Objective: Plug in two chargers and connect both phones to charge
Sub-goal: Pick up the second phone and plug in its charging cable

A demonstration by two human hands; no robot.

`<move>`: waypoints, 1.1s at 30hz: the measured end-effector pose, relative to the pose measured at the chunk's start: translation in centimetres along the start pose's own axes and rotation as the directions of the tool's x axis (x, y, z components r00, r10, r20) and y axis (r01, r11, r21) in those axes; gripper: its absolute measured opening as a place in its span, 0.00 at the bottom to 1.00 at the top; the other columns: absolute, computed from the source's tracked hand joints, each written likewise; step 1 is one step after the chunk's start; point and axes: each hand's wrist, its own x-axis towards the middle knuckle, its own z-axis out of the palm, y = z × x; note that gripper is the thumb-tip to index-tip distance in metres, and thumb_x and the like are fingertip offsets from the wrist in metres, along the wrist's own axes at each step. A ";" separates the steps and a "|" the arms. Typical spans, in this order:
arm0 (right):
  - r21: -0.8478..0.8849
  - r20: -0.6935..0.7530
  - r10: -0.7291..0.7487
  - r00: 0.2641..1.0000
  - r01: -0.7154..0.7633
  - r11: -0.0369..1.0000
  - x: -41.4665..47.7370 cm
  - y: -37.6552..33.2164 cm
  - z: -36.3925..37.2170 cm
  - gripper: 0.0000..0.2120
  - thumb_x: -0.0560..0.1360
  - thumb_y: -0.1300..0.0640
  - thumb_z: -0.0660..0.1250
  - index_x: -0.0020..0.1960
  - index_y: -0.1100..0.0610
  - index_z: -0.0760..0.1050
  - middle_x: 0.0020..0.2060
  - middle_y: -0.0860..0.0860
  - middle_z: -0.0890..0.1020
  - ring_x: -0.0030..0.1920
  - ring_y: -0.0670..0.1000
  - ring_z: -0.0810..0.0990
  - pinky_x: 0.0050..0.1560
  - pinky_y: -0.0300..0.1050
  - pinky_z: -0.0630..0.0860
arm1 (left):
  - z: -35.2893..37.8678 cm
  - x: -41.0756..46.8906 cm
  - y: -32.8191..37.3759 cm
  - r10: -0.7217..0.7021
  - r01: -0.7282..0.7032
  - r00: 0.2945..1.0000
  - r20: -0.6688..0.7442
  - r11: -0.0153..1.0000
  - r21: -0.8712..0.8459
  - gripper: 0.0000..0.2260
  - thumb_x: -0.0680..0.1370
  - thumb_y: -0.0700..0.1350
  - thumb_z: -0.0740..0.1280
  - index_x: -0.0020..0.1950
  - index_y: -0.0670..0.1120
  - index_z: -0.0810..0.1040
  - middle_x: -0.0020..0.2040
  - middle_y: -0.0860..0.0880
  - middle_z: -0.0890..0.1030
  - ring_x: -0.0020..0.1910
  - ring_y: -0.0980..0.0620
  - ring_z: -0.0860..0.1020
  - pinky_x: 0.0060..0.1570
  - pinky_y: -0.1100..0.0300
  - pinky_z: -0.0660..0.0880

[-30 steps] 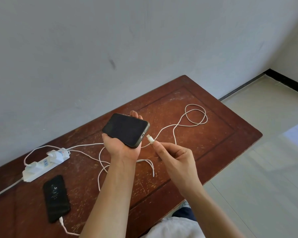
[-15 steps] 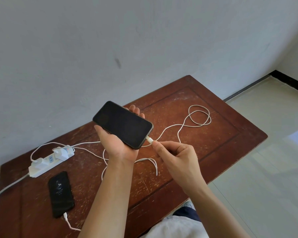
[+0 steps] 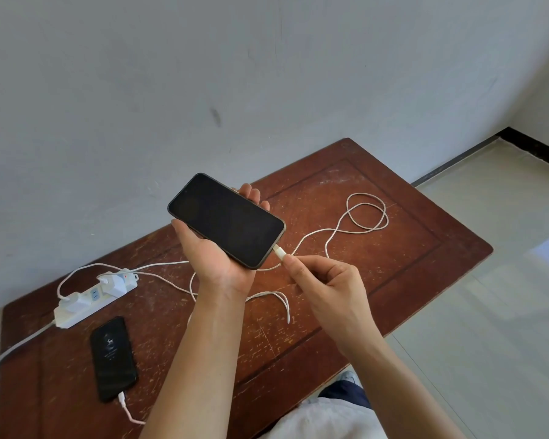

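Both chargers sit in the power strip, first phone lies cabled on the table, and my left hand cradles the second phone as my right hand pinches its connector at the port.

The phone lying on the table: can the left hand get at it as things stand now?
Probably not yet. The left hand is full with the other phone, which the right hand is plugging. The path to the phone on the table looks free, so it could reach once emptied.
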 end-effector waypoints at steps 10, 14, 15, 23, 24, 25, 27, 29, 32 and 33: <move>-0.026 0.021 -0.001 1.000 0.001 1.000 -0.1 -0.3 -0.8 0.07 0.77 0.52 0.72 0.45 0.53 0.87 0.29 0.47 0.83 0.28 0.41 0.76 0.28 0.31 0.71 | 0.3 -0.2 -0.3 -0.048 0.044 0.997 0.064 0.997 0.056 0.32 0.79 0.69 0.55 0.62 0.45 0.83 0.65 0.39 0.80 0.66 0.37 0.78 0.59 0.40 0.77; 0.012 0.026 0.023 0.999 -0.023 1.000 -0.1 -0.4 -1.0 0.07 0.77 0.52 0.72 0.45 0.53 0.87 0.31 0.49 0.85 0.30 0.42 0.78 0.31 0.31 0.74 | 0.5 -0.2 -0.6 -0.068 0.065 0.995 0.077 0.997 0.040 0.33 0.79 0.69 0.54 0.65 0.45 0.81 0.67 0.39 0.79 0.66 0.37 0.78 0.58 0.40 0.77; 0.014 0.027 0.024 0.999 -0.025 1.000 -0.2 -0.4 -1.0 0.07 0.77 0.52 0.72 0.44 0.53 0.88 0.31 0.50 0.85 0.30 0.42 0.78 0.32 0.30 0.74 | 0.6 -0.3 -0.7 -0.066 0.062 0.995 0.079 0.997 0.048 0.33 0.79 0.70 0.54 0.65 0.45 0.81 0.67 0.39 0.79 0.66 0.38 0.78 0.57 0.40 0.78; 0.070 0.018 0.067 0.998 -0.068 0.995 0.0 -0.5 -1.1 0.08 0.76 0.51 0.72 0.42 0.52 0.88 0.32 0.52 0.86 0.31 0.44 0.80 0.36 0.35 0.79 | 0.7 -0.1 -1.4 -0.070 0.065 0.995 0.072 0.995 0.074 0.35 0.78 0.71 0.52 0.64 0.46 0.81 0.63 0.40 0.81 0.64 0.39 0.79 0.54 0.42 0.79; 0.081 0.021 0.074 0.997 -0.075 0.994 0.0 -0.6 -1.1 0.08 0.76 0.52 0.72 0.43 0.53 0.88 0.33 0.52 0.86 0.31 0.44 0.80 0.36 0.35 0.79 | 0.7 -0.1 -1.5 -0.077 0.071 0.994 0.071 0.994 0.083 0.35 0.78 0.71 0.52 0.65 0.45 0.80 0.63 0.39 0.81 0.64 0.39 0.79 0.54 0.42 0.79; 0.089 0.023 0.080 0.997 -0.082 0.993 0.1 -0.6 -1.1 0.08 0.76 0.52 0.72 0.43 0.53 0.88 0.33 0.51 0.86 0.31 0.43 0.81 0.36 0.34 0.79 | 0.8 0.0 -1.5 -0.085 0.078 0.994 0.068 0.992 0.094 0.35 0.78 0.71 0.53 0.66 0.45 0.79 0.63 0.39 0.81 0.64 0.39 0.80 0.54 0.43 0.79; 0.097 0.023 0.092 0.995 -0.094 0.991 0.2 -0.5 -1.1 0.08 0.76 0.53 0.72 0.43 0.54 0.88 0.33 0.51 0.87 0.32 0.43 0.82 0.36 0.33 0.78 | 0.8 -0.1 -1.6 -0.096 0.089 0.993 0.064 0.991 0.099 0.36 0.77 0.72 0.54 0.68 0.45 0.77 0.63 0.40 0.81 0.63 0.39 0.80 0.54 0.43 0.79; 0.110 0.022 0.110 0.994 -0.112 0.988 0.3 -0.3 -1.1 0.08 0.76 0.53 0.73 0.43 0.54 0.88 0.33 0.51 0.87 0.32 0.43 0.82 0.36 0.32 0.78 | 0.8 0.0 -1.7 -0.108 0.102 0.992 0.059 0.991 0.090 0.37 0.77 0.72 0.54 0.71 0.45 0.74 0.63 0.40 0.81 0.64 0.39 0.79 0.55 0.43 0.79; 0.105 0.034 0.139 0.990 -0.142 0.984 0.7 -0.3 -1.1 0.08 0.76 0.51 0.73 0.42 0.52 0.88 0.34 0.51 0.87 0.31 0.43 0.82 0.36 0.33 0.78 | 0.6 0.2 -1.7 -0.152 0.147 0.987 0.052 0.986 0.077 0.37 0.77 0.72 0.54 0.74 0.46 0.71 0.66 0.40 0.79 0.66 0.38 0.78 0.55 0.42 0.79; 0.090 0.047 0.149 0.988 -0.153 0.984 0.8 -0.3 -1.2 0.08 0.76 0.50 0.73 0.42 0.51 0.88 0.34 0.51 0.87 0.32 0.43 0.82 0.36 0.33 0.79 | 0.6 0.3 -1.7 -0.173 0.169 0.984 0.054 0.983 0.070 0.37 0.77 0.71 0.55 0.74 0.46 0.70 0.67 0.40 0.79 0.66 0.38 0.78 0.56 0.42 0.79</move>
